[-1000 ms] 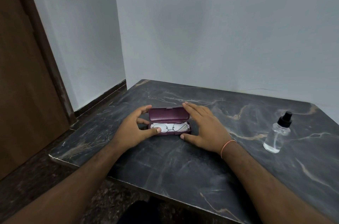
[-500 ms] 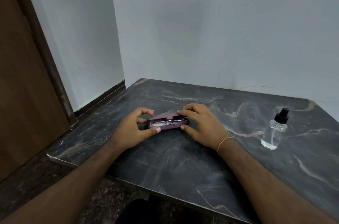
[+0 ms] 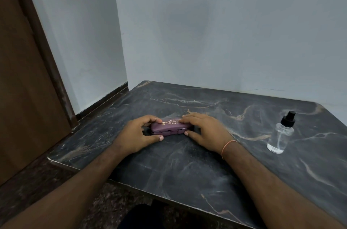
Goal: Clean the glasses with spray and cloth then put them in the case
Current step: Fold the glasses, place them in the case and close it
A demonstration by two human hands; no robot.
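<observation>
A: Entry, head view. Maroon case lies flat on the dark marble table, lid down, gold lettering facing up; the seam along the near edge looks shut, though I cannot tell whether the catch has seated. Glasses not visible; judged to be inside the case, not confirmed from this view.

B: Hands?

A: Left hand curls round the case's left end; fingers bent over the top edge, thumb lying along the near lower side, so a pinch across the case. Right hand at the right end; fingers laid close together and nearly straight on the lid, fingertips covering the end of the lettering; thumb touching the near right corner.

B: Step in hand?

A: Judged as closing the case, the last step of the task; cloth not in view. Spray bottle stands upright, well apart to the right, near the table's edge.

B: How to finish it well?

A: Press evenly at both ends, straight down, not at one corner only; a lopsided push could leave the lid skewed. Keep the left pinch steady so the case does not slide on the smooth marble; ease pressure gently, since a temple arm caught in the seam would resist; if it resists, reopen and reseat rather than force. Keep elbows clear of the bottle.
</observation>
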